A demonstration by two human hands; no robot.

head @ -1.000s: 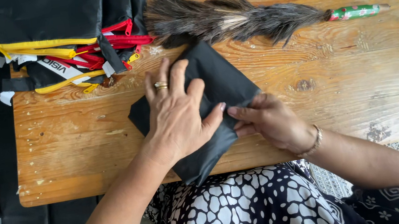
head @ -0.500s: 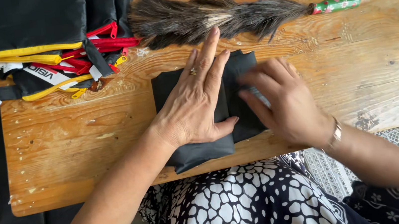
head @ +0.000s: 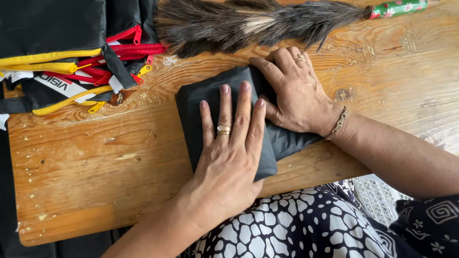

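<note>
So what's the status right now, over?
Left hand flat on folded black cloth. Right hand pressing its far edge. Feather duster just beyond, apart.

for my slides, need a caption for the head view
Left hand and right hand press flat a folded black cloth on a wooden table.

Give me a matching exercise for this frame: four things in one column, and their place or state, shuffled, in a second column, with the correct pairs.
Things
1. folded dark grey cloth
2. brown feather duster with green handle
3. left hand
4. pile of black bags with red and yellow straps

Places or states
A. at the table's far left corner
B. lying across the far edge of the wooden table, handle pointing right
C. flat, palm down, fingers spread on the cloth
D. pressed under both hands, near the table's front edge

Pairs: 1-D, 2-B, 3-C, 4-A
</note>
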